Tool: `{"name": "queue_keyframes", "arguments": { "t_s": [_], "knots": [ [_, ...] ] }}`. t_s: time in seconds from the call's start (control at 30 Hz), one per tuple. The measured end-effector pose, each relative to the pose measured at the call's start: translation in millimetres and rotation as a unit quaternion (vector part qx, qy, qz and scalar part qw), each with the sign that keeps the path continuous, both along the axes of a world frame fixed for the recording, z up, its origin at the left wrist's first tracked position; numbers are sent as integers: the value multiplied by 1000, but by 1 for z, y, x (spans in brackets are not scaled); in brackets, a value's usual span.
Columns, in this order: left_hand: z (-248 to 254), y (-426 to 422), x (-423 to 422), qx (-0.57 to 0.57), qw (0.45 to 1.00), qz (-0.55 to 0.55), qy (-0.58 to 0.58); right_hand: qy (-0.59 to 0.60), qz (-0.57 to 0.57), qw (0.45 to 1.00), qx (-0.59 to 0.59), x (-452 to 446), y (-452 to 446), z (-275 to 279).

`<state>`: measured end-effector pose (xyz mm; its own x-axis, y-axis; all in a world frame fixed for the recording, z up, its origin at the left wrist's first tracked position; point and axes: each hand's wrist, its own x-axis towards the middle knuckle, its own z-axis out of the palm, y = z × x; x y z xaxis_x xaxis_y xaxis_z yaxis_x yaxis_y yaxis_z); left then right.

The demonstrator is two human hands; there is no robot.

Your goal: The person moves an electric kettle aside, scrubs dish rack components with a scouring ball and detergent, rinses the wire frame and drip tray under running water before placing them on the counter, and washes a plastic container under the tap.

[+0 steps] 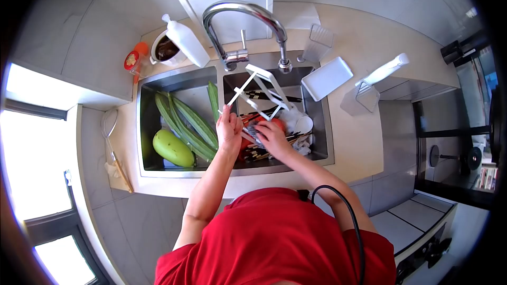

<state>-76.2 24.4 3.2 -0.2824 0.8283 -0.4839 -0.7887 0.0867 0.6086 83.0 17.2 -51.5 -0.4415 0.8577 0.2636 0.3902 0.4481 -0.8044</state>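
My left hand (228, 128) grips one end of a white open-frame rack (270, 80), which is tilted over the right sink basin. Lower and to the right, my right hand (273, 136) has its fingers curled round a small grey scouring pad (252, 131), partly hidden by the fingers. Beneath both hands, the right basin holds several chopsticks (257, 153), something red and a white cup (303, 124). Above the rack is the spout of the chrome faucet (285, 65).
Long green gourds (194, 121) and a rounder green one (173, 148) lie in the left basin. Around the rim stand a white bottle (187, 43), a pot (166, 50), a white tray (327, 78) and clear containers (360, 97). A whisk (120, 166) lies left.
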Motion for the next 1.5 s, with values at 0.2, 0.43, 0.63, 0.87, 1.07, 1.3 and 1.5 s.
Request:
{"name": "queue_keyframes", "arguments": {
  "t_s": [0.2, 0.43, 0.63, 0.87, 1.07, 1.3, 1.5],
  "knots": [
    [11, 3, -6, 18, 1000, -8, 17, -93, 13, 996, 13, 34, -14, -45],
    [10, 12, -13, 12, 996, -52, 71, -210, -42, 968, -128, 87, 38, 12],
    [-8, 19, -17, -14, 991, -119, 55, 50, -122, 985, 115, 56, 152, 93],
    [-23, 23, -20, -7, 989, -144, 26, 39, 12, 999, 22, 30, 97, 104],
    [-35, 19, -20, -3, 988, -151, 26, 73, 116, 988, -76, -6, 85, 117],
    [-27, 2, -23, -3, 992, -126, -3, -143, 65, 939, 305, -64, 217, 107],
    [-21, -9, -21, -10, 991, -130, -24, -468, 98, 819, 318, -85, 272, 65]
  ]
}}
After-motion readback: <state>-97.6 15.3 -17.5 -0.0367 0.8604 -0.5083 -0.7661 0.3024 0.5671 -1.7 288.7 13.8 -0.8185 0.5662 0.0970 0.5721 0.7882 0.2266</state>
